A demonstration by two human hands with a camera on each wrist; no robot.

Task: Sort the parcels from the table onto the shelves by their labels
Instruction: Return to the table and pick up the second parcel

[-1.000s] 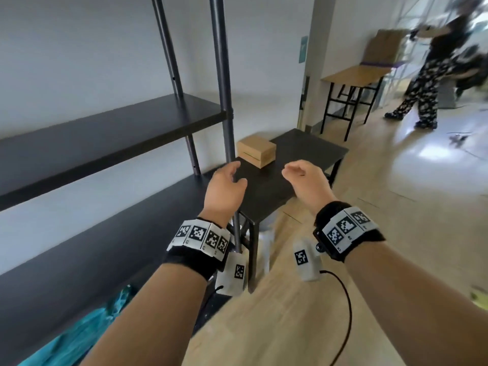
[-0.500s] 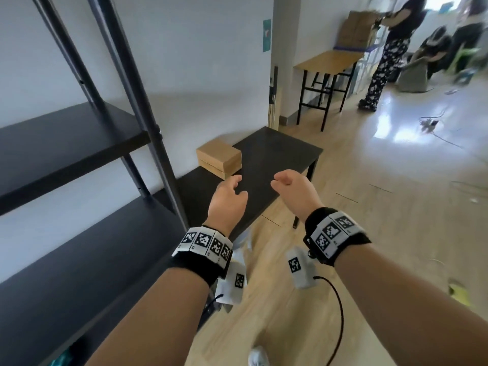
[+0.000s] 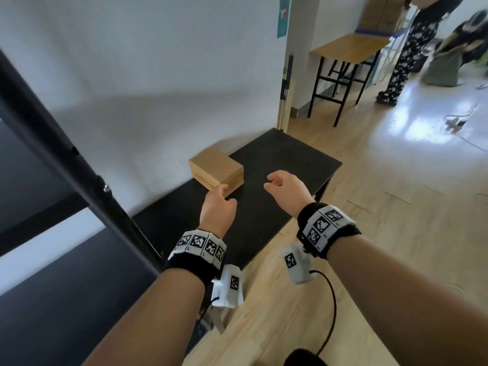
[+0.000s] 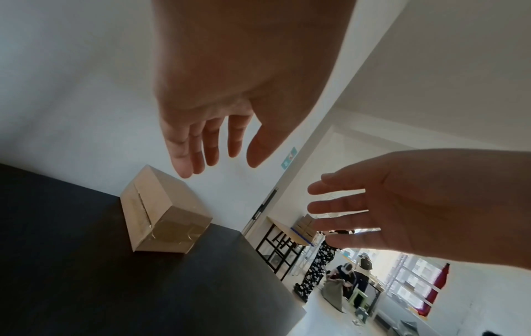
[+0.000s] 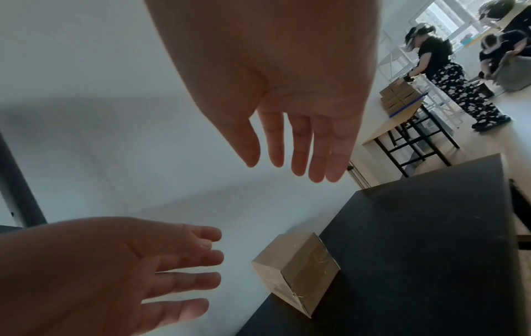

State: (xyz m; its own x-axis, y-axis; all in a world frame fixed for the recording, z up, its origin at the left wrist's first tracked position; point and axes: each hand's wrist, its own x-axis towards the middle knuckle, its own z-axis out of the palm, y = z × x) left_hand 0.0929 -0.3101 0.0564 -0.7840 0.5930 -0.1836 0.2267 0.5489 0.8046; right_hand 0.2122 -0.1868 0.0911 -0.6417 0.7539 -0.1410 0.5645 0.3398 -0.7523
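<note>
A taped brown cardboard parcel (image 3: 216, 171) (image 4: 163, 214) (image 5: 298, 270) lies on the black table (image 3: 277, 186) against the white wall. My left hand (image 3: 217, 204) (image 4: 212, 136) hovers just in front of it, fingers straight and holding nothing. My right hand (image 3: 284, 190) (image 5: 296, 141) hangs over the table to the right of the parcel, fingers relaxed and apart, also holding nothing. Neither hand touches the parcel. No label shows on the faces in view.
Black shelf boards (image 3: 66, 299) and a dark upright post (image 3: 79, 175) stand at the left. A wooden table (image 3: 348, 47) with stacked boxes (image 5: 399, 95) stands down the hall, where a person in patterned trousers (image 3: 406, 59) is. Cables (image 3: 459, 122) lie on the wood floor.
I have come closer to the table and the view has swung right off the shelves. Both hands have moved forward toward the parcel, the left one nearly reaching its front edge.
</note>
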